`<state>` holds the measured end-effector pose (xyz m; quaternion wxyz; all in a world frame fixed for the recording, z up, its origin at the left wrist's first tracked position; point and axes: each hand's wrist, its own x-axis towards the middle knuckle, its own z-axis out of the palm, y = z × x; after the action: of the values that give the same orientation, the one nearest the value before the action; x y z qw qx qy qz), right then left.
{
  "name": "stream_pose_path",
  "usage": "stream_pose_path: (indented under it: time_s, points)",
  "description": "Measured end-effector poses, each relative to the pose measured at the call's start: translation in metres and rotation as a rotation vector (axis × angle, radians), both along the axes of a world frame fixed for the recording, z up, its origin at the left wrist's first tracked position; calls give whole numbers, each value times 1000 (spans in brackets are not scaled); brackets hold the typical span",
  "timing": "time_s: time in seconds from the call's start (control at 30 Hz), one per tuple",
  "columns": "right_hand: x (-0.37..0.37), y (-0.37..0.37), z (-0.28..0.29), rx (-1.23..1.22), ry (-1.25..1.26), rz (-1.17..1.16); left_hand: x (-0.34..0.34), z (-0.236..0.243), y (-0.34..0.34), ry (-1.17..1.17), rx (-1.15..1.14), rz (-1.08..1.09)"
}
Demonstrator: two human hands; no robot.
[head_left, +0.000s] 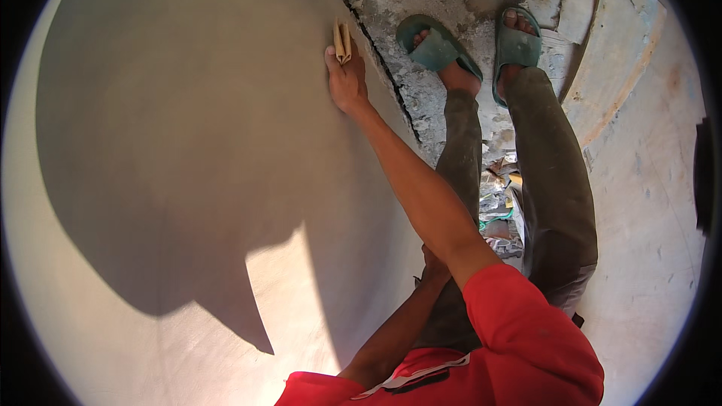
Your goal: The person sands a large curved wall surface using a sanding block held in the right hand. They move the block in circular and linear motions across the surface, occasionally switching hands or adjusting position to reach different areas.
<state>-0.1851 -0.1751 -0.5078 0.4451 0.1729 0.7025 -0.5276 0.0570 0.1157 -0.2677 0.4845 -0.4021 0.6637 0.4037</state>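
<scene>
My right hand reaches out across my body and presses flat against a smooth pale plastered wall. Its fingertips pinch a small folded piece of tan sandpaper against the wall, close to the wall's bottom edge. My left hand rests on my thigh. It is mostly hidden behind my right forearm, so its fingers do not show. I wear a red shirt and dark trousers.
My feet in green slippers stand on rough grey concrete at the wall's foot. Rubble and scraps lie between my legs. A pale wooden board lies at the right. My shadow covers much of the wall.
</scene>
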Motion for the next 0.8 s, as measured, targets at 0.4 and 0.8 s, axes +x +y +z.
stream_pose_path:
  time_s: [0.4,0.8]
  points:
    - [13,-3,-3,-93,-38,-22,-30,7,-18,-133,46,189]
    - [8,-4,-7,-138,61,55,-120,22,-77,-275,-26,315]
